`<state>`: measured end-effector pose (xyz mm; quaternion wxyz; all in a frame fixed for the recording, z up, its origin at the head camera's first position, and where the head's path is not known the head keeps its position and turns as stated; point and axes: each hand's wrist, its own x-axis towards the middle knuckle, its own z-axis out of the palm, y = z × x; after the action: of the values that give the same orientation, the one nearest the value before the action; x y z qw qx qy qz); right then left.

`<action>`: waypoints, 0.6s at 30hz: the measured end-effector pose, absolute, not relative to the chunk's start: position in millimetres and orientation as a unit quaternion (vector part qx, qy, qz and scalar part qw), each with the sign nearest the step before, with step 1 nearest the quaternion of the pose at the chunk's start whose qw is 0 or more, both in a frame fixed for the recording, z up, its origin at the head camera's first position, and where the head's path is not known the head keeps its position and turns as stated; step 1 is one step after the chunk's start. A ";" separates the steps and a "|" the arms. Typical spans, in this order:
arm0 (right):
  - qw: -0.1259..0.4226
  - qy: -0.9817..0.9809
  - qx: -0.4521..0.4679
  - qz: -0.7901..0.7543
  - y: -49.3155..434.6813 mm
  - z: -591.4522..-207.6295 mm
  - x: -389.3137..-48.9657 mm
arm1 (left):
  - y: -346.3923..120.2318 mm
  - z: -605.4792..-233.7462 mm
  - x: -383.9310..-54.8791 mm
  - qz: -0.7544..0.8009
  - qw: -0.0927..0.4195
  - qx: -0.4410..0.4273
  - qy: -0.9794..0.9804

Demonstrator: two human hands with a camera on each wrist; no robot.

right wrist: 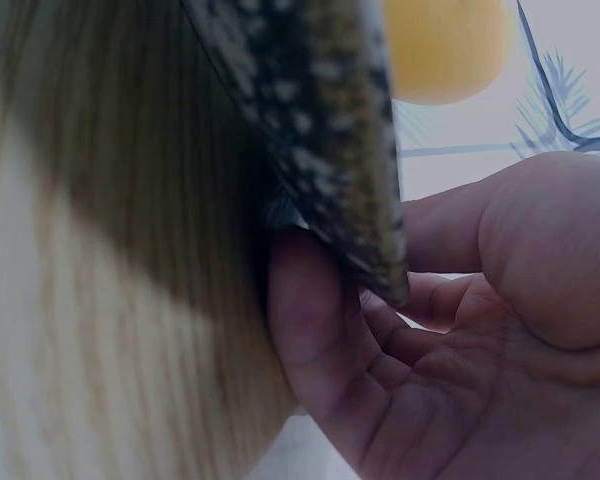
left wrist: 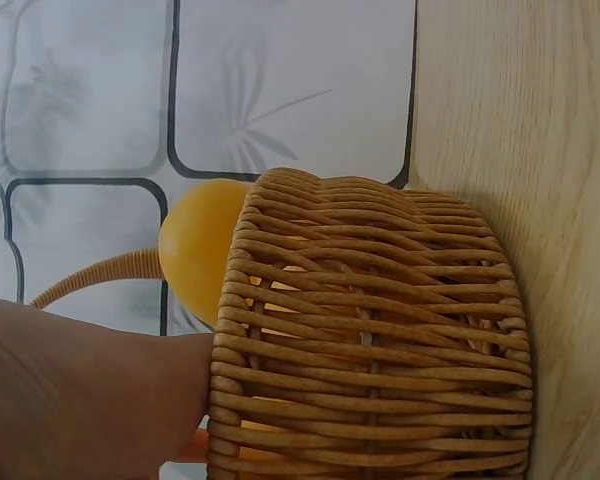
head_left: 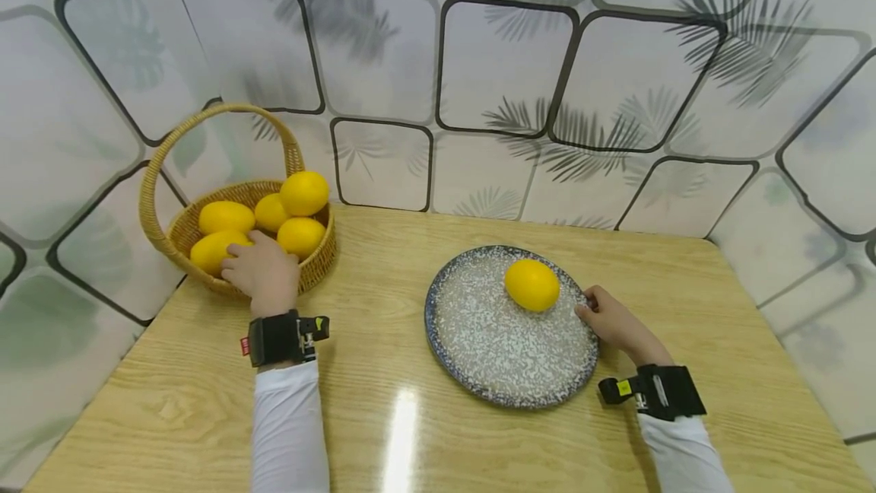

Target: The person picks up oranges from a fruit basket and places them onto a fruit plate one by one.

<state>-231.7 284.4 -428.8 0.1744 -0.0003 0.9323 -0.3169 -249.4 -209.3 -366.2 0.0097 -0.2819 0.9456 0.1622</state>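
My left hand [head_left: 263,268] reaches over the near rim of a wicker basket [head_left: 322,268], among yellow lemons. Its fingers touch the front-left lemon [head_left: 214,251]; the hand itself and the basket's weave [left wrist: 380,340] hide much of the grip. Another lemon [head_left: 301,238] lies just right of the hand, and one lemon [head_left: 304,193] sits on top of the others. My right hand [head_left: 611,319] pinches the right rim of a round speckled plate [head_left: 493,348], thumb above and fingers [right wrist: 305,300] under the edge. On the plate, towards its back, lies a single lemon [head_left: 531,284].
The basket's tall arched handle [head_left: 160,162] rises over its left side. A light wooden table [head_left: 363,310] carries everything. Patterned wall covering [head_left: 383,52] closes off the back and both sides. A bright light reflection lies on the tabletop in front.
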 end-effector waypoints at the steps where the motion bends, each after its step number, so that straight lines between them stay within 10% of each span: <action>1: 0.175 0.932 -0.002 -0.318 284.5 -428.8 -231.6 | -208.6 -366.0 -248.8 0.162 0.010 -0.281 0.946; 18: 0.169 0.932 -0.012 -0.320 285.2 -430.6 -231.0 | -187.2 -356.7 -240.5 0.123 0.043 -0.236 0.963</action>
<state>-231.0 285.2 -430.6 0.1694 -0.0125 0.9321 -0.3198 -240.5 -187.2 -356.7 0.0433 -0.2355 0.9631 0.1228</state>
